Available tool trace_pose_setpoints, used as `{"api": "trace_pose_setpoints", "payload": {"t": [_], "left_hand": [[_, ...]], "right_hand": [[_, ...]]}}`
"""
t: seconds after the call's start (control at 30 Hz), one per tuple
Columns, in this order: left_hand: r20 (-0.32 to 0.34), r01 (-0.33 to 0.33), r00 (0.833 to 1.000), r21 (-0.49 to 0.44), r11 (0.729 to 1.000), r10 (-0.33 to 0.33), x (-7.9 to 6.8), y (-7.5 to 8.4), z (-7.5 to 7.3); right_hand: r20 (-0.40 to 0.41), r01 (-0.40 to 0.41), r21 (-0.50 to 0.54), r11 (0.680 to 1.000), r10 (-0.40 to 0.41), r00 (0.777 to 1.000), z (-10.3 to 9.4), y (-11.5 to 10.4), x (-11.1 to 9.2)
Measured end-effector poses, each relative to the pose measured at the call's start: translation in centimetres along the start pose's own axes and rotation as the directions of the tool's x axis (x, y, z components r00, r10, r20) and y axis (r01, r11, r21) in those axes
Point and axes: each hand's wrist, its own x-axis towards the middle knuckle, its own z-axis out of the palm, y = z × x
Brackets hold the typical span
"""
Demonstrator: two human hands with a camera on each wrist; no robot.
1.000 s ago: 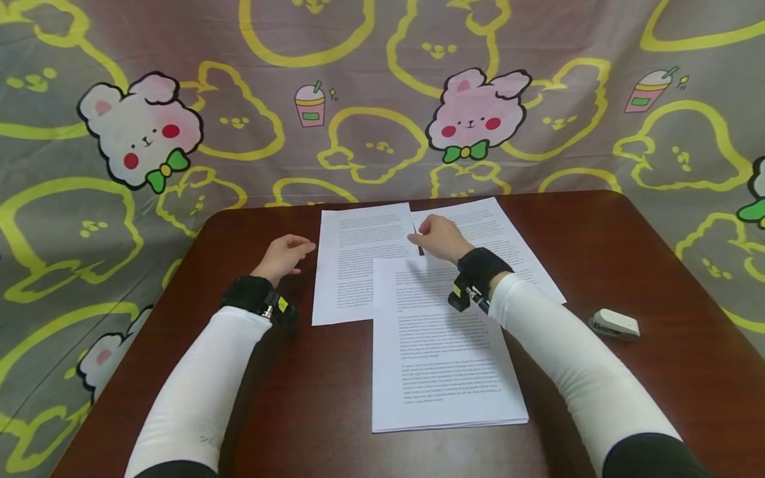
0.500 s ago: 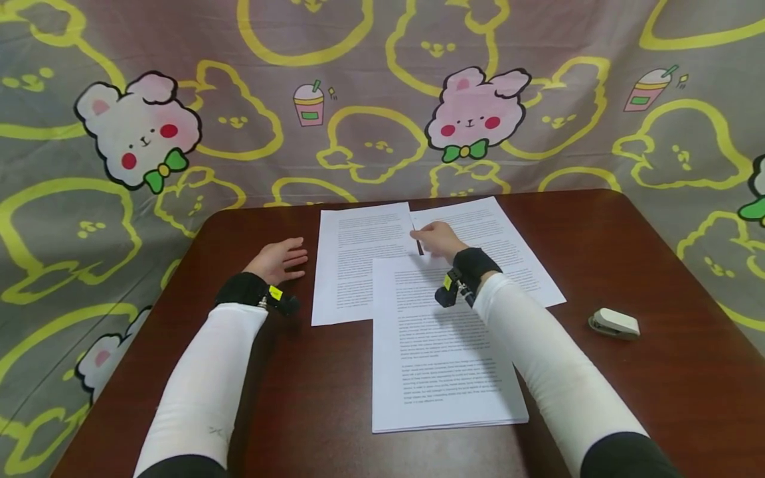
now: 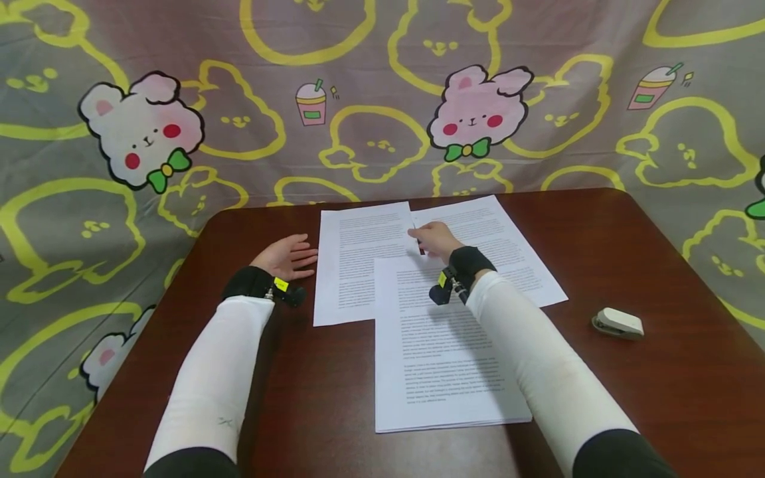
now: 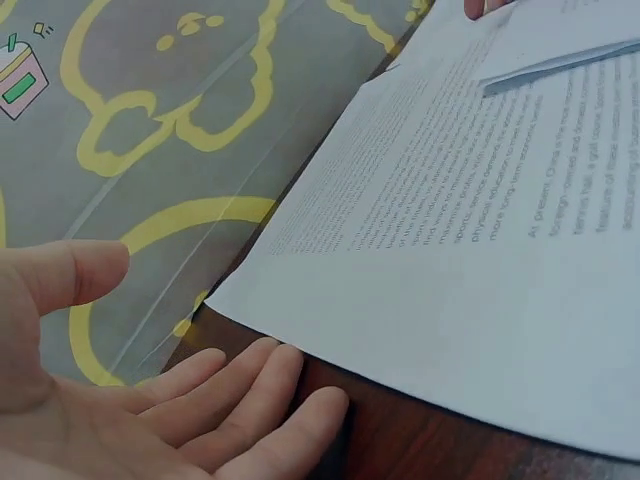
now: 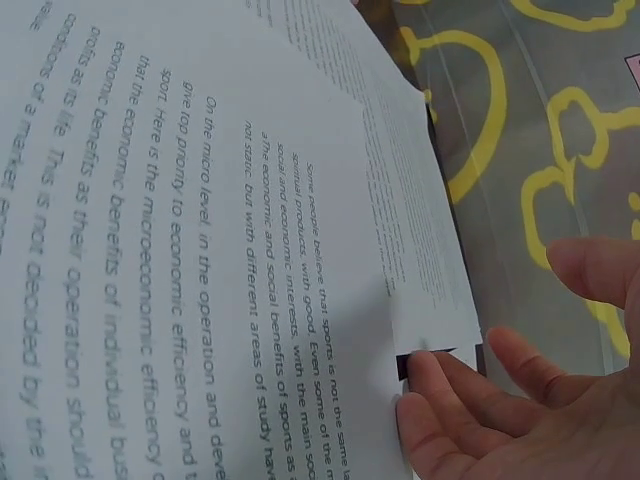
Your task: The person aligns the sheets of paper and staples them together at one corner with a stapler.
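Note:
Three sets of printed paper lie on the table. The back-left sheets [image 3: 358, 265] and back-right sheets [image 3: 508, 249] slant beside each other, and a thicker front stack [image 3: 448, 378] overlaps their near corners. My left hand [image 3: 285, 257] is just off the back-left sheets' left edge, palm turned inward. In the left wrist view its fingers [image 4: 250, 395] reach that edge, thumb raised apart. My right hand [image 3: 437, 240] is over the narrow gap between the back sheets. In the right wrist view its fingertips [image 5: 425, 372] are right at a paper edge, thumb spread away, pinching nothing.
A white stapler [image 3: 619, 323] lies on the brown table [image 3: 669, 398] to the right of the papers. Behind the table's far edge hangs a patterned cloth [image 3: 370, 79] with rabbits and yellow outlines. Wrist cameras are strapped to both arms.
My left hand has turned and spread its fingers, now closer to the back-left sheets' edge. My right hand has come down slightly toward the gap between the back sheets. The papers and stapler stay put.

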Motion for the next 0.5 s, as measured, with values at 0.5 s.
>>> {"api": "trace_pose_setpoints", "payload": {"t": [0.5], "left_hand": [[0.001, -0.169, 0.982, 0.459, 0.872, 0.190, 1.4, -1.7, 1.1]], "right_hand": [[0.013, -0.002, 0.029, 1.000, 0.002, 1.000, 1.5, -0.1, 0.4]]}}
